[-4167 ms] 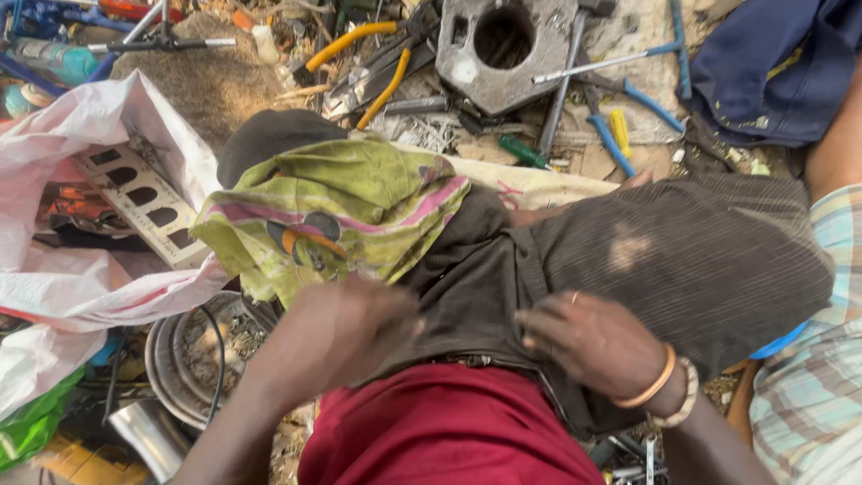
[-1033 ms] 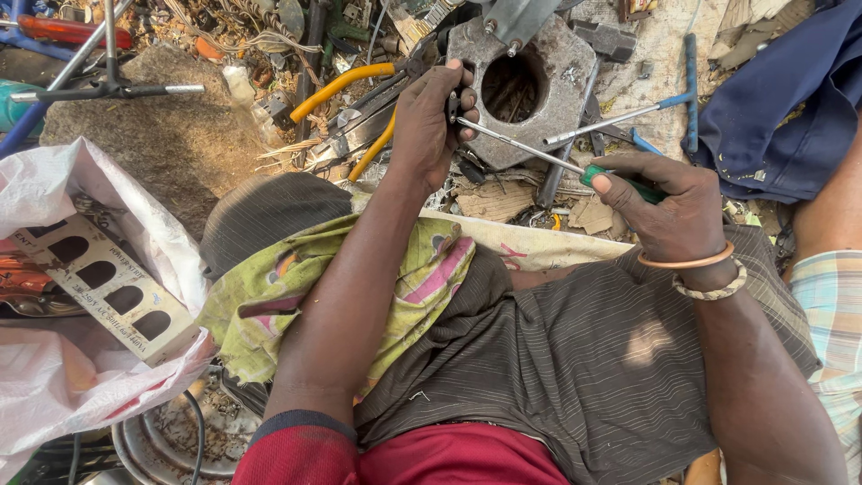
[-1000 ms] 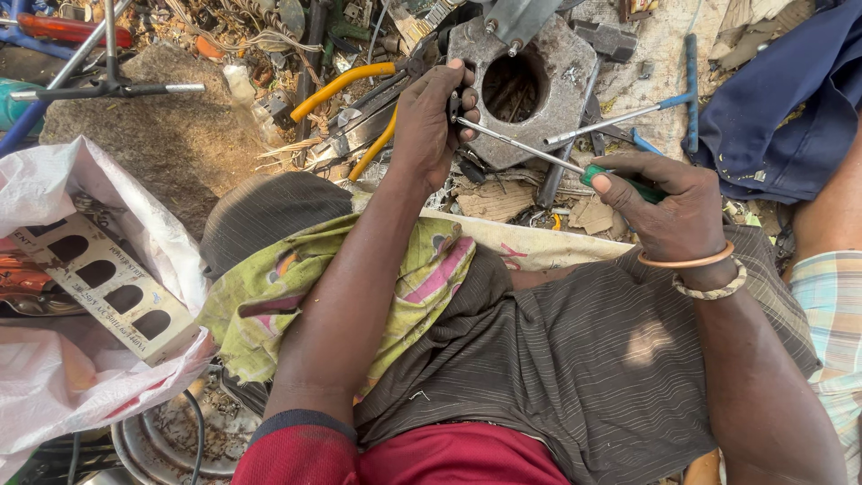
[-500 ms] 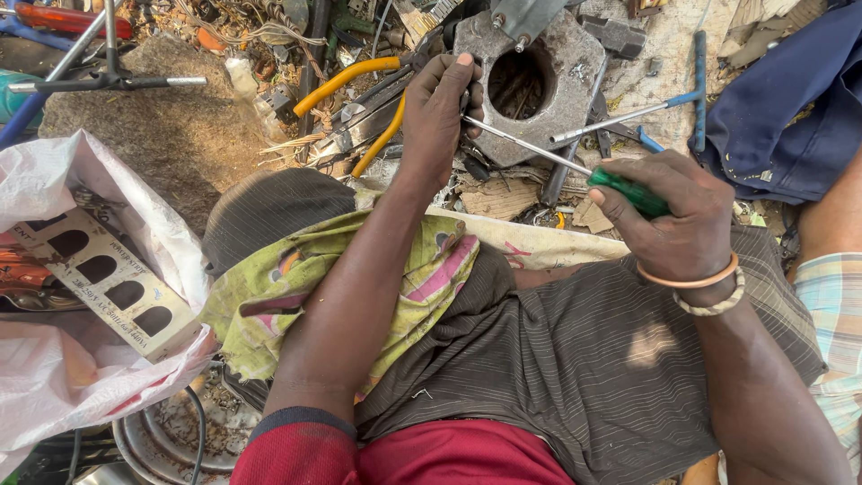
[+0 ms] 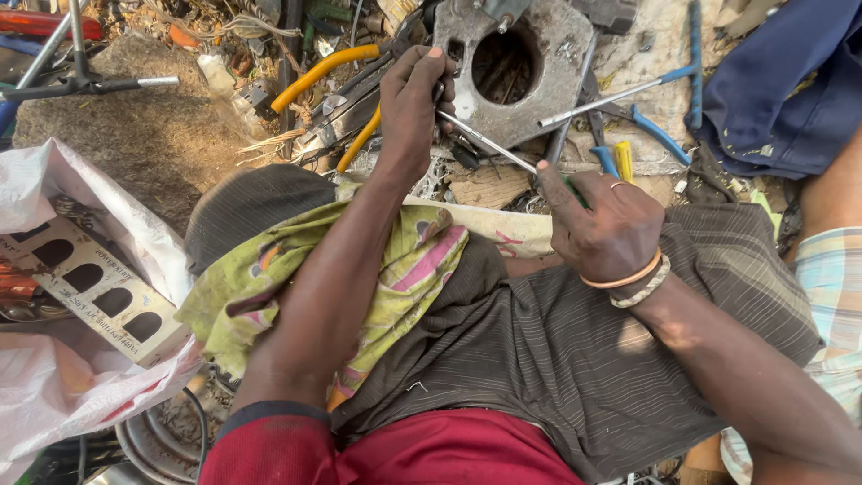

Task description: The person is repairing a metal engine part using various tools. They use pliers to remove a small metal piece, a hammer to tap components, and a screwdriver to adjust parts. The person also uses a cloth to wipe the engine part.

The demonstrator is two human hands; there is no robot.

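Note:
My right hand grips a screwdriver by its green handle, which is mostly hidden in my fist. Its thin metal shaft runs up and left to the edge of a grey metal block with a round hole. My left hand reaches forward to the block's left side, its fingers curled where the shaft tip meets the block. What the fingers pinch there is hidden. Both forearms stretch over my lap, which is covered by a green patterned cloth and dark striped fabric.
Yellow-handled pliers lie left of the block, blue-handled tools to its right. A white bag with a perforated metal plate sits at left, a metal bowl below it. Another person's checked sleeve is at the right edge.
My hands left my lap and reached forward. Over the last second the right hand slid lower on the screwdriver, covering its green handle, while the left hand stayed at the block.

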